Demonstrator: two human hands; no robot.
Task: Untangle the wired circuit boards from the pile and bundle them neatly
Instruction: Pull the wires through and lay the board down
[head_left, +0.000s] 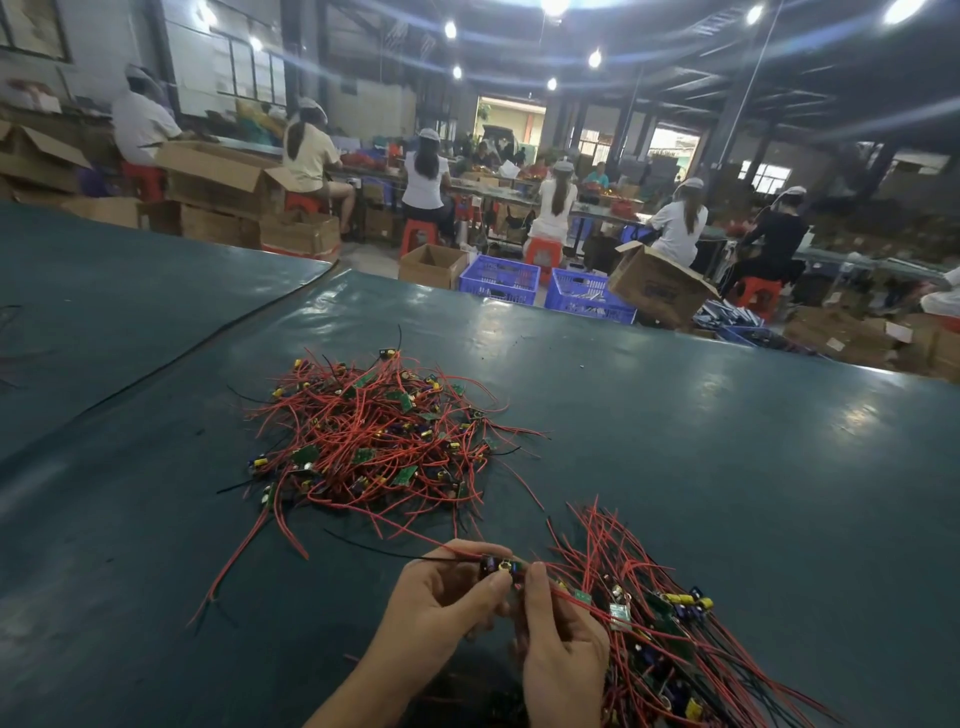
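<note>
Evidently the separating step was in hand. Both hands met low over the dark teal, vinyl-covered desk (727, 441). The left hand (441, 597) and the right hand (558, 644) each pinched, with curled fingers, one small wired circuit board (500, 566) carrying dark and yellow capacitors, held between them. Its red and black wires trailed left, toward the tangled pile of red-wired green circuit boards (374, 436), which lay farther out, apart from the hands. A looser sheaf of roughly aligned boards and wires (654, 623) lay just beside the right hand, some strands seemingly crossing it. Next, I judged, the board's leads needed drawing clear of any snag, then laying parallel onto the sheaf.
</note>
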